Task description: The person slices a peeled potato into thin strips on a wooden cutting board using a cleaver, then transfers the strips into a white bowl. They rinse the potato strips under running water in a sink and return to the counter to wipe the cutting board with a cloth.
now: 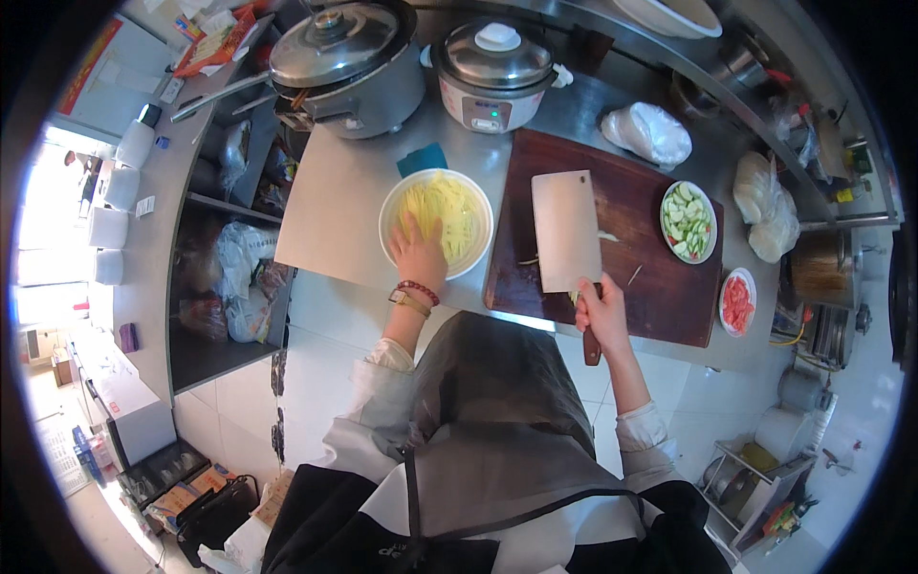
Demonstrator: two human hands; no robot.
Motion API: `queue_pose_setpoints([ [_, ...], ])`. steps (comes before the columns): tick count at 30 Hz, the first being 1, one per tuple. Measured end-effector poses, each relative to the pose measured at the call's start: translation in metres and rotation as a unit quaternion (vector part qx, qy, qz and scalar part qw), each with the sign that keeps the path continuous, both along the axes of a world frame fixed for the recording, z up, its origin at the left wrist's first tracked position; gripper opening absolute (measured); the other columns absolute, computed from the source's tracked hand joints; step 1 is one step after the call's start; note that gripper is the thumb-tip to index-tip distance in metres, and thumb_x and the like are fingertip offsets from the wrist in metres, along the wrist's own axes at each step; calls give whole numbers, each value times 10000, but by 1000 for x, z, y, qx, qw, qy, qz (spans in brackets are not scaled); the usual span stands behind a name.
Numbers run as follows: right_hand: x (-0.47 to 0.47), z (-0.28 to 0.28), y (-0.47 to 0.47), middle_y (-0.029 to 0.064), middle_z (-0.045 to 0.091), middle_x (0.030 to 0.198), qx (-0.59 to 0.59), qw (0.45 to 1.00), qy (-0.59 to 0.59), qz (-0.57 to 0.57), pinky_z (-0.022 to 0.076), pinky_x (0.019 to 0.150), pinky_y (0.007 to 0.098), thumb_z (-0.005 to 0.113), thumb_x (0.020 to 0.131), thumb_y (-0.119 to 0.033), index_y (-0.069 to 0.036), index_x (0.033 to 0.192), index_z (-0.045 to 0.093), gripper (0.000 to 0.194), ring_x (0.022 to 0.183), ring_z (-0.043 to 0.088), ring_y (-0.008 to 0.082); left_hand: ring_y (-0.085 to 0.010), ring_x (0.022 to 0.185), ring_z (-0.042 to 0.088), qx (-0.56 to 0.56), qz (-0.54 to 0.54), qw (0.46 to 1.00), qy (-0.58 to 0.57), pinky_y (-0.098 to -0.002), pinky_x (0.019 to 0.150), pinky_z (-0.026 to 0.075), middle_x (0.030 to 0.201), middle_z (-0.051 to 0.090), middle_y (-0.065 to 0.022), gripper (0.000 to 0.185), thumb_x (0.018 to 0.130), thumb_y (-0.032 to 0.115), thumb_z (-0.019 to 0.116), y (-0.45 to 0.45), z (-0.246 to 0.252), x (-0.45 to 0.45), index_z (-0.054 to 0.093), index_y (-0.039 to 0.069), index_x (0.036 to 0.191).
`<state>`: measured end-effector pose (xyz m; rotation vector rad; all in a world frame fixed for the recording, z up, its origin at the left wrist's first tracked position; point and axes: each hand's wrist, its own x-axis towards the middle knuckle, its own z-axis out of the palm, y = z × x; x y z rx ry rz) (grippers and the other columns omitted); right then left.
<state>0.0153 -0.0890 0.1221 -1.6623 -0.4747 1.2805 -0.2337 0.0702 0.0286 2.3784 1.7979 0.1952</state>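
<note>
My left hand [418, 252] rests on the pale yellow shreds [453, 215] in a round white bowl [484, 247], its fingers spread; whether it pinches any shreds cannot be seen. My right hand [604, 314] is closed around the wooden handle of a cleaver [568, 229], whose broad blade lies flat-on to the view above the dark wooden cutting board [645, 301]. A few pale scraps are on the board near the blade. At the board's right part stands a bowl of sliced green vegetable [688, 221] with some red bits.
Beyond the board are a rice cooker [493, 72], a large lidded electric pot [351, 72] and a plastic-wrapped bundle [649, 134]. A small dish of red pieces [737, 301] stands right of the board. A teal cloth-like item [423, 159] touches the bowl's far side.
</note>
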Motion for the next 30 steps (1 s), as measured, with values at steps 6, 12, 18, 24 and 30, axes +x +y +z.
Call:
queue_pose_setpoints([
  [6, 18, -1, -32, -8, 429, 562, 9, 999, -14, -46, 340, 344, 238, 513, 969, -158, -39, 945, 505, 121, 384, 390, 65, -325, 1007, 563, -14, 6, 986, -165, -409, 854, 469, 1053, 647, -93, 141, 809, 55, 578, 4, 33, -8, 702, 43, 877],
  [12, 22, -8, -67, -13, 425, 558, -9, 996, 6, -83, 354, 347, 230, 518, 967, -154, -60, 914, 485, 113, 383, 389, 61, -326, 836, 578, 64, -87, 957, -269, -419, 734, 480, 852, 595, -120, 105, 798, 23, 569, -14, 42, -1, 660, 38, 849],
  [18, 21, -5, -94, -18, 411, 557, -26, 993, 11, -118, 355, 356, 239, 517, 968, -157, -67, 899, 465, 125, 394, 395, 65, -337, 852, 601, -58, -104, 971, -208, -424, 718, 505, 896, 602, -149, 104, 797, 93, 613, -82, -1, 5, 642, 52, 887],
  [24, 21, -9, -110, -19, 410, 559, -44, 987, 31, -151, 349, 349, 240, 517, 966, -151, -67, 933, 478, 98, 393, 389, 65, -356, 779, 620, -28, -80, 989, -120, -449, 696, 525, 838, 625, -163, 102, 815, 135, 561, -86, -66, 19, 599, 41, 815],
  [30, 30, -11, -124, -17, 420, 560, -33, 984, 29, -171, 349, 339, 234, 529, 960, -139, -70, 928, 499, 81, 387, 392, 63, -352, 761, 624, -85, -107, 974, -180, -449, 644, 515, 785, 613, -172, 71, 767, 25, 554, -88, -17, 18, 610, 33, 810],
])
